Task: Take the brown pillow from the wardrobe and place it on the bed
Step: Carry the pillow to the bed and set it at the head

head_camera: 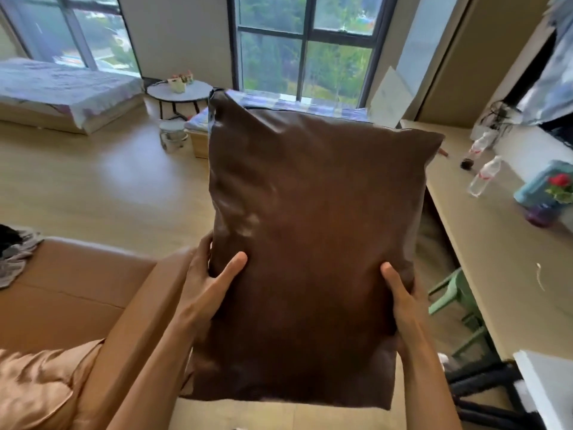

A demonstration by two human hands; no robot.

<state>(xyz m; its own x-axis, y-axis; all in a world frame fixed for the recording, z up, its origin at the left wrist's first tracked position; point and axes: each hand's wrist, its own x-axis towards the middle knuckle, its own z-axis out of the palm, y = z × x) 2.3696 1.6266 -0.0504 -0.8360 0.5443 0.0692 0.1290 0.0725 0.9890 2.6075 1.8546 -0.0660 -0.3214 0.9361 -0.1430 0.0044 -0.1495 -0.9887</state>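
A large brown pillow (313,231) with a shiny leather-like cover is held upright in front of me, filling the middle of the view. My left hand (210,274) grips its lower left edge, thumb on the front. My right hand (403,296) grips its lower right edge the same way. A bed (62,88) with a pale patterned cover stands at the far left by the window. A second bed (279,110) with a checked cover is partly hidden behind the pillow's top. The wardrobe is not in view.
A tan sofa (77,290) is at my lower left with clothes on it. A small round table (179,91) stands between the beds. A long desk (496,243) on the right carries water bottles (483,175) and flowers; a green stool (455,299) sits below it.
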